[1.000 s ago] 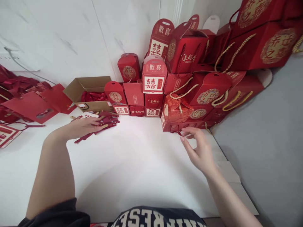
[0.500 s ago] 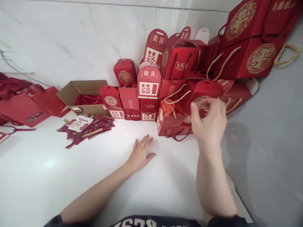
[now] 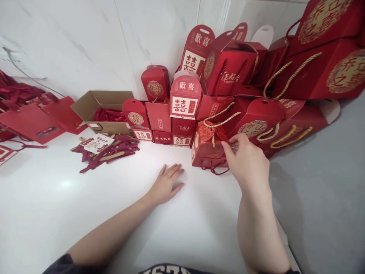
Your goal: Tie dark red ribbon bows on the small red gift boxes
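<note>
My left hand [image 3: 164, 185] lies flat on the white table [image 3: 119, 213] with its fingers stretched out, holding nothing. My right hand [image 3: 249, 165] is at the right end of the stacked red gift boxes, its thumb and fingers curled in. The thumb tip meets the right side of a red gift box with a clear window [image 3: 207, 149] and a patterned orange top. Whatever lies between these fingertips is mostly hidden by the hand. Behind it stands a red box with a round gold emblem [image 3: 252, 127]. Gold and dark red cord handles hang around these boxes.
More red boxes [image 3: 185, 101] are stacked along the tiled wall. An open cardboard box [image 3: 107, 127] holds dark red cloth. Before it lies a pile of dark red and gold strips [image 3: 114, 156] with a white card. Red bags [image 3: 34, 121] are at far left; a grey wall [image 3: 325, 182] closes the right.
My right hand has moved down from in front of the emblem boxes to the windowed box, its fingers drawing closer together. My left hand stays flat. The view has turned slightly.
</note>
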{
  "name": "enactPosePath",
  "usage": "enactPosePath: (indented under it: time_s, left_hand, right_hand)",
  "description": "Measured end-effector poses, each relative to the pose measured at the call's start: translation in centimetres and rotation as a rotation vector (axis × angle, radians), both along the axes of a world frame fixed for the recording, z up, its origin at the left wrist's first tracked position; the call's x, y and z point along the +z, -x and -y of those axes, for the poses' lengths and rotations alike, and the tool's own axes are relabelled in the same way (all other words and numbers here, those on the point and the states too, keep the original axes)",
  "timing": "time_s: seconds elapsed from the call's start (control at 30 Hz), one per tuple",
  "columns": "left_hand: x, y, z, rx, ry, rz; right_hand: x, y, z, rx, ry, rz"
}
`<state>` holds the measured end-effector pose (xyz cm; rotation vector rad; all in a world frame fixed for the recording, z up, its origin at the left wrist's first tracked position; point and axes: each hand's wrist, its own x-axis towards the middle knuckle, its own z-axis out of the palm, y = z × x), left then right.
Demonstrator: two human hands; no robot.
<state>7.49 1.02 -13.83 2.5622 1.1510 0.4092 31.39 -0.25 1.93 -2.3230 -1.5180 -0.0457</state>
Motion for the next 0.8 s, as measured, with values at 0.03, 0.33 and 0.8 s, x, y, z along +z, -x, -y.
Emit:
enactPosePath:
  time_s: [0.03, 0.33, 0.8]
  left_hand:
    - [0.0, 0.0, -0.1, 0.000, 0.001, -0.002]
    - [-0.3, -0.8, -0.7, 0.010, -0.012, 0.006]
    - [-0.2, -0.9, -0.7, 0.013, -0.004, 0.007]
  right_hand:
    - [0.0, -0.1, 0.0, 0.007, -0.001, -0.009]
    - [0.0, -1.7, 0.5, 0.034, 0.010, -0.064]
    - [0.6, -1.3, 1.7, 0.089, 0.024, -0.096]
